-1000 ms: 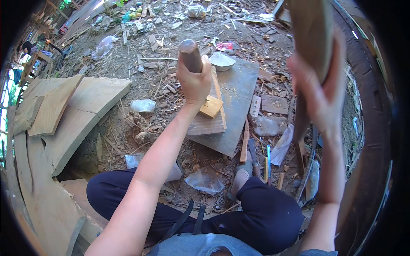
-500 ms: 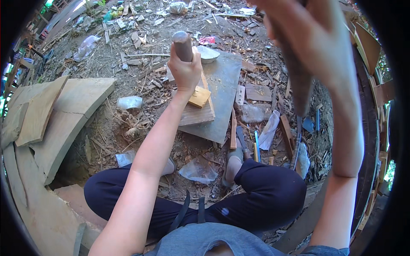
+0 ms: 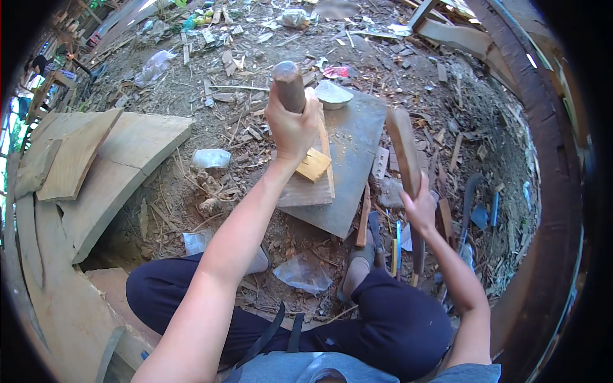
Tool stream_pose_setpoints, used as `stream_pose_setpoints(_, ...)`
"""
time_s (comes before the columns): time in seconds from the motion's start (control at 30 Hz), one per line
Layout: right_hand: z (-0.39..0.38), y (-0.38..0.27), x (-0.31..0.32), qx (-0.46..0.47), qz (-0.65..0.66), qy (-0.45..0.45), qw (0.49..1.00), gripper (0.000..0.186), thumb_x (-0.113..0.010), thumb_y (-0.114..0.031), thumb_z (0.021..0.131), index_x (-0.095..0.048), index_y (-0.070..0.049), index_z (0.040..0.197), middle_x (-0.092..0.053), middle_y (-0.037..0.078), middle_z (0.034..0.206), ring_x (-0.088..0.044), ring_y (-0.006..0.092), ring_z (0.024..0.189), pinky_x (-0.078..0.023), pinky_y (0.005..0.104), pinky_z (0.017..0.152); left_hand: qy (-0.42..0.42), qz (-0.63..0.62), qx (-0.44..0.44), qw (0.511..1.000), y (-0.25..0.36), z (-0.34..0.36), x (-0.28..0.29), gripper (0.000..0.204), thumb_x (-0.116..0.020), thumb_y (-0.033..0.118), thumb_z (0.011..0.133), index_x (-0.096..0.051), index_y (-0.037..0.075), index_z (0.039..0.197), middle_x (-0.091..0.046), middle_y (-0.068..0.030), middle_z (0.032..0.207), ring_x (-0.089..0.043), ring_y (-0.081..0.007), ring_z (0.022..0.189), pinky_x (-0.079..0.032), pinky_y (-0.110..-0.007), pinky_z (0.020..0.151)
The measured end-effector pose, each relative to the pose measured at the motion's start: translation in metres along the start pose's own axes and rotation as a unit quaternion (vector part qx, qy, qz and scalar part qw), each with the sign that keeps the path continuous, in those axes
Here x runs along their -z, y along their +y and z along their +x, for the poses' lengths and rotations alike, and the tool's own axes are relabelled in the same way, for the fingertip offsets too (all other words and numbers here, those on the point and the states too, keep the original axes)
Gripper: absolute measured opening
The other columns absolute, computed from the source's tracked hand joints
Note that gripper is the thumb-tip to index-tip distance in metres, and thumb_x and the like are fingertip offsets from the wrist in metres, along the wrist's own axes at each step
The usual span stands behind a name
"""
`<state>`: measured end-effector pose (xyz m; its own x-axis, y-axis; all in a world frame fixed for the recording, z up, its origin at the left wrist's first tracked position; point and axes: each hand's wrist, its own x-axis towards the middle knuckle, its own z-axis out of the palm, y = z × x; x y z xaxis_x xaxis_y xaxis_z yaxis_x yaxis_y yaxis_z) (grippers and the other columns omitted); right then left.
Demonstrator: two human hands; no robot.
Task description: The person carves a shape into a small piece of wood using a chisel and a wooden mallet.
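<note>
Yellow block (image 3: 313, 166), squared and smooth-faced, lay flat on a plank near the plank's right edge, within the left half of the grey board underneath. Largest around it was a pale wooden slab (image 3: 137, 150), broad and rough-edged, with a crack across its face, well apart from the board's left edge. The grey board (image 3: 361, 159) itself was thin, flat and straight-sided, one corner pointing toward the person's feet. A long wooden club (image 3: 403, 143), thick and blunt at its top and narrower below, stood slanted beyond the board's right edge, apart from the block; the right hand (image 3: 420, 204) had its fingers wrapped around the narrower part. Next in size came the plank (image 3: 303, 193), brown and grained, with a paler strip along its right edge. Above the block, the left hand (image 3: 294, 127) was clenched about a round, dark handle (image 3: 290, 89) with a worn, rounded top; its lower end was hidden by the hand. A whitish, curved-sided piece (image 3: 333, 94) sat at the board's far edge. Finest of all, pale sawdust (image 3: 348, 139) speckled the board's surface.
</note>
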<state>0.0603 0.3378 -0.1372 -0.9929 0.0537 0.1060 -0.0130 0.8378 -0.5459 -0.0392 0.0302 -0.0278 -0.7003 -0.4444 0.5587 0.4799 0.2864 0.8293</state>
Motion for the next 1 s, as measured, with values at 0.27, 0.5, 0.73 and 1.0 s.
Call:
stream_pose_setpoints(0.27, 0.041, -0.046, -0.029, 0.191, -0.033, 0.067, 0.979, 0.077, -0.072, -0.043, 0.081, -0.044, 0.002, 0.138, -0.055, 0.020, 0.128, -0.051, 0.0366, 0.118, -0.039, 0.0466, 0.099, -0.011, -0.071, -0.006, 0.997, 0.016, 0.006, -0.002, 0.017, -0.060, -0.003, 0.084, -0.046, 0.006, 0.087, -0.052, -0.0017, 0.066, -0.050, -0.0099, 0.044, -0.042, -0.025, 0.040)
stream_pose_setpoints(0.5, 0.040, -0.158, -0.105, 0.209, 0.047, -0.079, 0.974, 0.082, -0.076, -0.047, 0.075, -0.042, -0.001, 0.135, -0.048, 0.016, 0.120, -0.045, 0.0325, 0.114, -0.036, 0.0440, 0.095, -0.012, -0.113, 0.030, 0.993, 0.012, 0.009, -0.012, 0.022, -0.059, -0.004, 0.085, -0.042, 0.008, 0.077, -0.044, 0.0012, 0.058, -0.041, -0.0077, 0.038, -0.035, -0.026, 0.037)
stream_pose_setpoints(0.73, 0.040, -0.169, -0.113, 0.249, 0.061, -0.038, 0.966, 0.073, -0.079, -0.041, 0.072, -0.047, -0.003, 0.126, -0.047, 0.013, 0.111, -0.046, 0.0315, 0.105, -0.038, 0.0435, 0.087, -0.141, 0.179, -0.018, 0.974, -0.025, 0.053, -0.040, 0.022, -0.070, 0.009, 0.081, -0.054, -0.001, 0.094, -0.058, -0.0099, 0.067, -0.056, -0.0187, 0.048, -0.048, -0.034, 0.046)
stream_pose_setpoints(1.0, 0.039, -0.161, -0.112, 0.237, 0.055, 0.000, 0.970, 0.070, -0.082, -0.037, 0.065, -0.051, -0.003, 0.117, -0.048, 0.010, 0.106, -0.047, 0.0272, 0.103, -0.037, 0.0408, 0.084, -0.082, -0.021, 0.013, 0.996, -0.003, 0.030, -0.024, 0.014, -0.062, 0.003, 0.086, -0.048, 0.006, 0.084, -0.048, 0.0015, 0.058, -0.042, -0.0055, 0.040, -0.032, -0.022, 0.034)
